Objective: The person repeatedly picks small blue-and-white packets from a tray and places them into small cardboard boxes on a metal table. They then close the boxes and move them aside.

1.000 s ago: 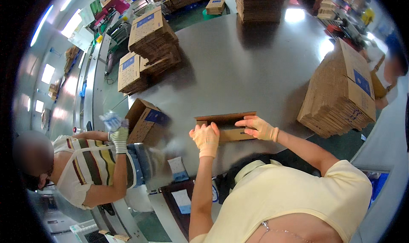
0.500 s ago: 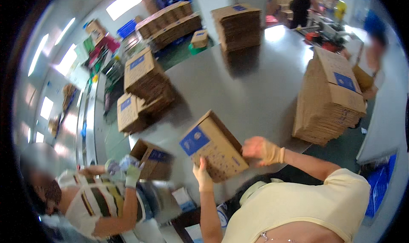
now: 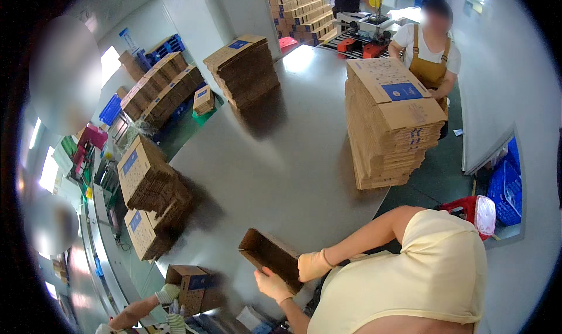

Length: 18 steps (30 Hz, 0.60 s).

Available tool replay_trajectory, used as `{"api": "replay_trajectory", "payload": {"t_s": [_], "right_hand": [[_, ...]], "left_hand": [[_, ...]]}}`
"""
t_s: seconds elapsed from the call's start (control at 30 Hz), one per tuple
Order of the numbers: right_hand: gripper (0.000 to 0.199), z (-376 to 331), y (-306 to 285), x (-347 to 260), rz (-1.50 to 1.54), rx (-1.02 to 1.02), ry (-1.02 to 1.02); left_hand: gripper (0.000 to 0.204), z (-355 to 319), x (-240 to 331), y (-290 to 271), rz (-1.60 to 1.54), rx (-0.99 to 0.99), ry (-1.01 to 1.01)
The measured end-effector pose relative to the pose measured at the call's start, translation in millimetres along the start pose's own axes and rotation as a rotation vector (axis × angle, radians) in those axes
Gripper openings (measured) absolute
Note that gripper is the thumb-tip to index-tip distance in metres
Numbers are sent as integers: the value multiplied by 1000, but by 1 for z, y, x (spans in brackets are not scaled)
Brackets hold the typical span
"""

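Note:
An open cardboard box is tilted over the metal table in front of me, its dark hollow facing up. My left hand grips its near long side, fingers closed over the wall. At the box's right end, my right hand is curled over the rim, its fingertips partly hidden inside. Both hands appear to wear thin pale gloves. To the left, a co-worker's gloved hands hold another box with a blue panel.
Tall stacks of flattened cartons stand on the metal table: one at right, one at the back, others at left. A person in a brown apron stands behind the right stack. Blue crates lie at far right.
My view has swung right. The box has turned from showing its blue-panelled face to showing its open hollow. My right hand has come onto its end rim; the left still holds its side.

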State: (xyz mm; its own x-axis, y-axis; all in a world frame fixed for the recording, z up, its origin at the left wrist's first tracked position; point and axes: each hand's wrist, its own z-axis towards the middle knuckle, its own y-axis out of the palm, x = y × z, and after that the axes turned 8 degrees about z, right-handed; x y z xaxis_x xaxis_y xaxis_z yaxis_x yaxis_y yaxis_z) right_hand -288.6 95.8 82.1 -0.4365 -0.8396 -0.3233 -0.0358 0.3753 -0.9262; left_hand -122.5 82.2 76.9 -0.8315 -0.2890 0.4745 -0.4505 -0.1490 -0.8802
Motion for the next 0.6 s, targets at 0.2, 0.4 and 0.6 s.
{"api": "replay_trajectory", "payload": {"t_s": [0.2,0.4,0.6], "right_hand": [[5,-5,-29,-4,3,67,-69],[7,-5,-36,-3,54,-73,-39],[7,1,-17,8,19,-85,-62]], "left_hand": [[22,6,-54,13,-1455,-504,-804],[86,-13,-11,52,-147,-45,-161],[89,-6,-52,83,-911,-252,-31]]}}
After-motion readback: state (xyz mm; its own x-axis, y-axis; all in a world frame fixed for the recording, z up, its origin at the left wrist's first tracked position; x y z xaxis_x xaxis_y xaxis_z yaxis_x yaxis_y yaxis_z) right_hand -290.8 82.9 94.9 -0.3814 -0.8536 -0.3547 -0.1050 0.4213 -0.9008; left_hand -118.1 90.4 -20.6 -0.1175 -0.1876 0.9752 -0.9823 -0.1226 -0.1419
